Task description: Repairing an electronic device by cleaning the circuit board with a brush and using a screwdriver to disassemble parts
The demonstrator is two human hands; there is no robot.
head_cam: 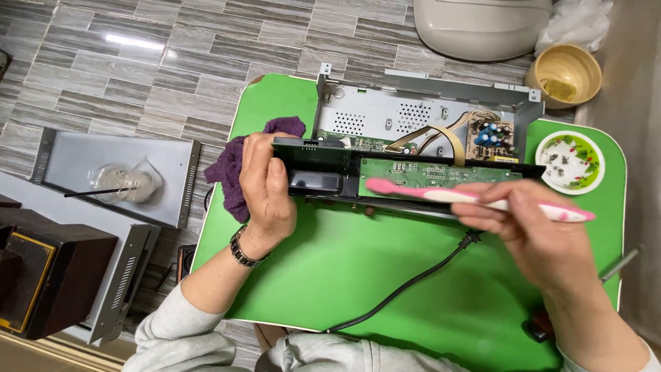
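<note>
Light grey sleeves pushed up both forearms, a metal-link wristwatch on the left wrist.

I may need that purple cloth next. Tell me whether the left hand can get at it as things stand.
Probably yes. The purple cloth lies right beside the left hand, nothing between them, but that hand is gripping the black front panel and would have to let go.

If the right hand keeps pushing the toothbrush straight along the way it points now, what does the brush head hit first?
The right hand aims the pink toothbrush leftward along the green circuit board. Its head lies near the board's left end, so it would probably meet the black front panel first, then the left hand holding it. Depth is unclear.
</note>
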